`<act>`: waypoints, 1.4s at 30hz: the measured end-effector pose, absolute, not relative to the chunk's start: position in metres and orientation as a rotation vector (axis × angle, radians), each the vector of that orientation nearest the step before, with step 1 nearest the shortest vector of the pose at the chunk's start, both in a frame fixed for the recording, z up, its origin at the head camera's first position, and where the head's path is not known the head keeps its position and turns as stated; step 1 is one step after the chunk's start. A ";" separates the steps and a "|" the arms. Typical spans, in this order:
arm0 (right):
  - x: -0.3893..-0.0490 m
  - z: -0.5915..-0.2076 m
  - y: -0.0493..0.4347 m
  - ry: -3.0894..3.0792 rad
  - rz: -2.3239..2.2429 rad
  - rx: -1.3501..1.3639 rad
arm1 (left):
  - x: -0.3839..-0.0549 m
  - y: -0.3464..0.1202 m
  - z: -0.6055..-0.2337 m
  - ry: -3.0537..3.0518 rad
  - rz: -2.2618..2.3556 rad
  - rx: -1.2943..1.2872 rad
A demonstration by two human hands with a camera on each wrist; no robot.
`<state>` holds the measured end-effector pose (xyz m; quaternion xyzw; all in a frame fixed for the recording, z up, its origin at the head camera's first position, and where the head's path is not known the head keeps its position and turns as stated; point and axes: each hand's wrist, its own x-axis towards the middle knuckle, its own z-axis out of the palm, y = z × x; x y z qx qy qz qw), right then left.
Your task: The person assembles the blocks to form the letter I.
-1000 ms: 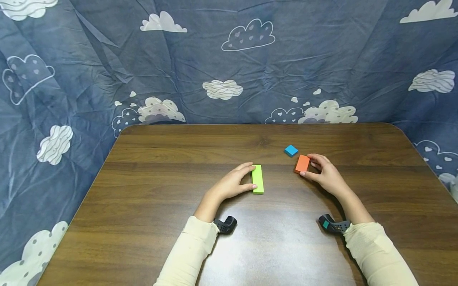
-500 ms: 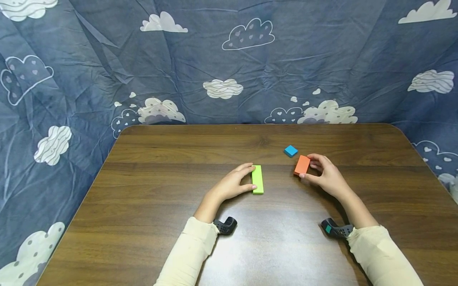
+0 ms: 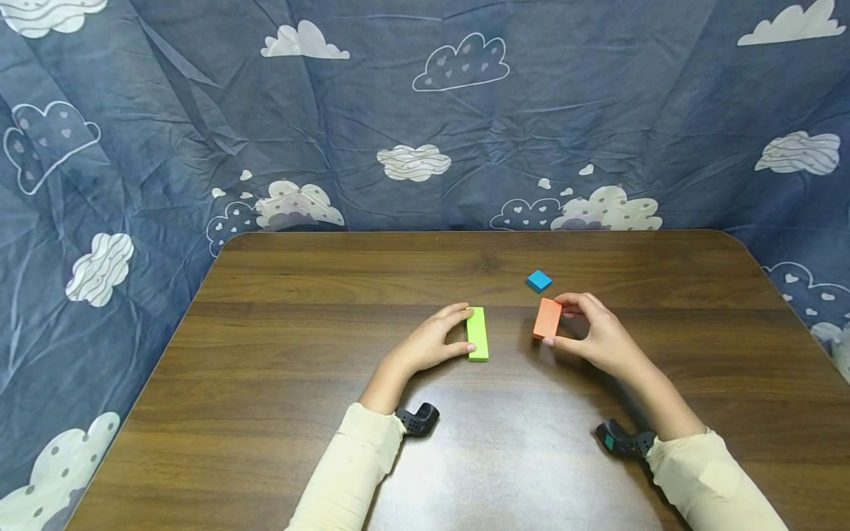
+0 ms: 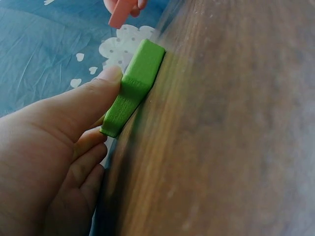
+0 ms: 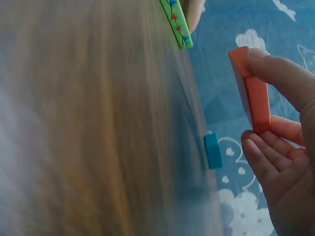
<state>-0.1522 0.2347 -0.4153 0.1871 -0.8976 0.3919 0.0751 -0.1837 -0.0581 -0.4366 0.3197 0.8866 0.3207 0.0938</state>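
Observation:
My left hand (image 3: pixel 430 342) pinches a long lime-green block (image 3: pixel 479 335) by its two ends, thumb at the near end and fingers at the far end. The block lies on the table, and in the right wrist view one side of the green block (image 5: pixel 176 22) carries a colourful print. To the right, my right hand (image 3: pixel 606 341) holds an orange rectangular block (image 3: pixel 547 318) between thumb and fingertips. The right wrist view has this orange block (image 5: pixel 258 101) raised off the tabletop. Just behind it sits a small blue block (image 3: pixel 539 281), which no hand touches.
Both blocks and hands are over a brown wood-grain table (image 3: pixel 319 295) with rounded far corners. Beyond its far edge hangs a blue cloth (image 3: pixel 372 110) with a cloud pattern. A black wrist device (image 3: pixel 420 420) is on the left wrist, and another black device (image 3: pixel 624 440) on the right.
My right hand has brought the orange block left and nearer, up from the table and towards the green block. The left hand, the green block and the blue block have stayed in place.

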 end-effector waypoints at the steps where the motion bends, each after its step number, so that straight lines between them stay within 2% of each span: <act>1: -0.151 -0.414 0.233 -2.693 1.161 0.580 | -0.184 -0.058 -0.437 2.629 0.954 0.950; 16: -0.129 -0.413 0.207 -2.639 1.124 0.817 | -0.182 -0.057 -0.437 2.629 0.962 0.947; 42: -0.112 -0.425 0.177 -2.606 1.251 1.090 | -0.181 -0.057 -0.437 2.625 0.988 0.941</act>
